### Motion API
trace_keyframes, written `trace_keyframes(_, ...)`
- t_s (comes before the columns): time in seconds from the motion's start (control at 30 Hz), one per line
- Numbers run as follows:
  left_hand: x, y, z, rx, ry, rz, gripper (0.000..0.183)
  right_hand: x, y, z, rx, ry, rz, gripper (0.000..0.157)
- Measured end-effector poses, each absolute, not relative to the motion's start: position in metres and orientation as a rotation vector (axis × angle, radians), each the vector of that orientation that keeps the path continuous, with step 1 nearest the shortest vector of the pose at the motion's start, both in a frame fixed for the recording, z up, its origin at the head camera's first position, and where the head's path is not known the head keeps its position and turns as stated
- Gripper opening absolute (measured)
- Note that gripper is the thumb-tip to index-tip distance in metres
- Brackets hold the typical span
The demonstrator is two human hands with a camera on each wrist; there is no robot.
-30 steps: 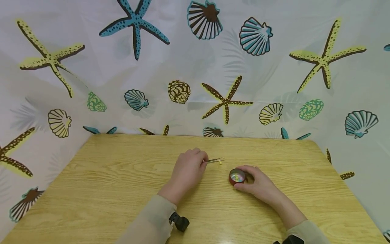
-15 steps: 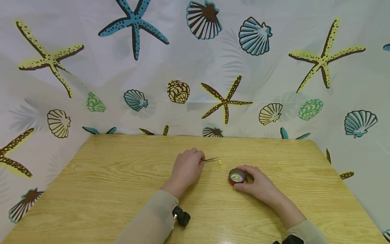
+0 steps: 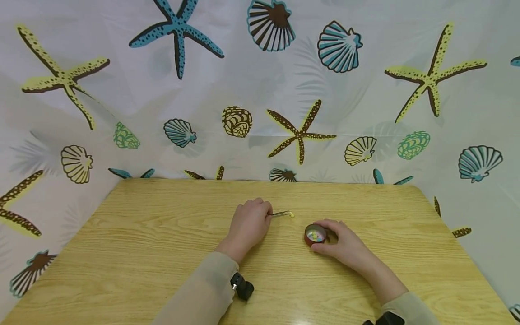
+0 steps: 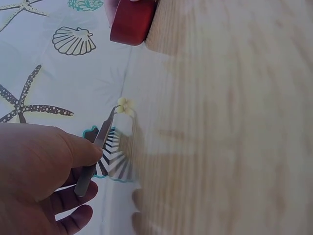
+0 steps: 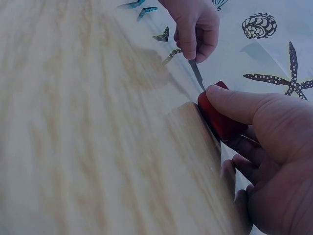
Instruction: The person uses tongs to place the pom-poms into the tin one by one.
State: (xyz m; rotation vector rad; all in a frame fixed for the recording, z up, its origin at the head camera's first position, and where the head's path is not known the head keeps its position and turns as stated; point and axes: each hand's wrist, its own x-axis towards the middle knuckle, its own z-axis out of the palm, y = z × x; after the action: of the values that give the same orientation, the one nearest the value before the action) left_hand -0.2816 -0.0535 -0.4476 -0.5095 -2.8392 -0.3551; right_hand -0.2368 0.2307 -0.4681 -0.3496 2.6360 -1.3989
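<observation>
My left hand (image 3: 248,225) pinches a pair of metal tweezers (image 4: 100,139) between thumb and fingers, the bent tips pointing right. Right at those tips is a small pale yellow flower-shaped piece (image 4: 124,105), close over the wooden table. Farther right, my right hand (image 3: 345,243) grips a small round red tin (image 5: 221,115) from its right side, thumb and fingers around its wall. From the head view the tin is open at the top, and several tiny pastel pieces (image 3: 315,235) lie inside. The right wrist view hides the tin's contents.
The light wood table (image 3: 154,234) stretches around both hands. Behind it and at the sides hangs a white cloth (image 3: 260,81) printed with starfish and shells. A small black wrist camera (image 3: 243,287) sits at the left sleeve.
The tweezers drew back left from over the yellow flower piece, then their tips came to it. The piece now sits slightly farther left. The right hand and the tin stay in place.
</observation>
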Motion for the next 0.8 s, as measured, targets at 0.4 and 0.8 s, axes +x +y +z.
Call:
trace_keyframes(0.4,-0.2805,-0.0567,-0.4478,-0.485,-2.872,-0.354,0.005,-0.2360,0.2301,-0.4667,-0.342,2.637,-1.399,0.065)
trace_keyframes(0.8,-0.2764,-0.0585,-0.4447,-0.471,-2.803,-0.398,0.004,-0.2368,0.2304,-0.4684,-0.363,2.628,-1.406,0.064)
